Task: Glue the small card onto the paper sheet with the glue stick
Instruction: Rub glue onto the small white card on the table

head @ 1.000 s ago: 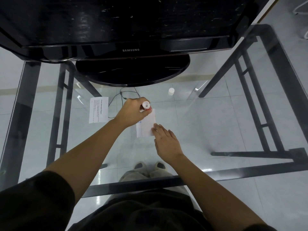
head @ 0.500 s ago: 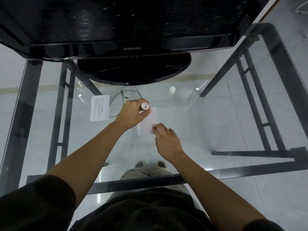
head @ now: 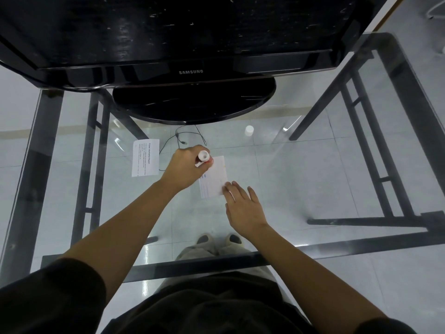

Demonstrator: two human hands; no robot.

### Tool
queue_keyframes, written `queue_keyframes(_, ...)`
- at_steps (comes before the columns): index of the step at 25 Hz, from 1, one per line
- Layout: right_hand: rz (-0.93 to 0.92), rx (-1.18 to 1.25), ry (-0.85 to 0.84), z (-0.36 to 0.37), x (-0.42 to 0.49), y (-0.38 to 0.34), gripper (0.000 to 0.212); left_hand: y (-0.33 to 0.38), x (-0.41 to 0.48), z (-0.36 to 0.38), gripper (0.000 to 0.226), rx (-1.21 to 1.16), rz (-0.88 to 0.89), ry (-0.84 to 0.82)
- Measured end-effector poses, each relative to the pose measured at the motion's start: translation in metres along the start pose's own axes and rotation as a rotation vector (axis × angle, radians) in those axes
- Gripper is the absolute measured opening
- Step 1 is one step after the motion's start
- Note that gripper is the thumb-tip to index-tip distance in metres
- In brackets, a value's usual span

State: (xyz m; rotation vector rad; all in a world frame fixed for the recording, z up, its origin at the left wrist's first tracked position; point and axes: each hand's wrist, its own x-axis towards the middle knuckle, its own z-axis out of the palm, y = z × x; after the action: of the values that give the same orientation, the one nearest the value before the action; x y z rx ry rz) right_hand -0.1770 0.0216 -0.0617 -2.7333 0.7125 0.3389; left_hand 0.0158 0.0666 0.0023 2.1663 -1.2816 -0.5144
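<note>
A small white card (head: 214, 178) lies flat on the glass table at the centre. My left hand (head: 184, 168) is shut on a red and white glue stick (head: 203, 158), held upright with its lower end on the card's upper left corner. My right hand (head: 242, 204) rests flat with spread fingers, its fingertips pressing the card's lower right corner. The printed paper sheet (head: 146, 160) lies on the glass to the left of my left hand, apart from the card.
A black Samsung monitor on a round base (head: 193, 102) stands at the back. The white glue cap (head: 249, 130) stands upright to the right of the base. A thin cable (head: 179, 138) loops behind the card. The table's dark frame (head: 197, 265) runs along the near edge.
The glue stick has shifted slightly toward the card's upper left corner. My right hand stays on the card's lower right corner.
</note>
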Motion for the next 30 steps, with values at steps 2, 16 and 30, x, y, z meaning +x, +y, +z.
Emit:
queue_keyframes(2,-0.001,0.008,-0.001,-0.001,-0.001,0.0,0.053,0.002,-0.012,0.001,0.016,-0.018,0.063,-0.056)
queue_keyframes(16,-0.036,0.009,0.003,-0.005,-0.016,0.005,0.052,-0.004,-0.032,-0.004,0.02,-0.028,0.094,-0.099)
queue_keyframes(30,-0.054,-0.04,-0.015,-0.007,-0.018,0.006,0.052,0.006,-0.039,0.007,0.018,-0.023,0.154,-0.218)
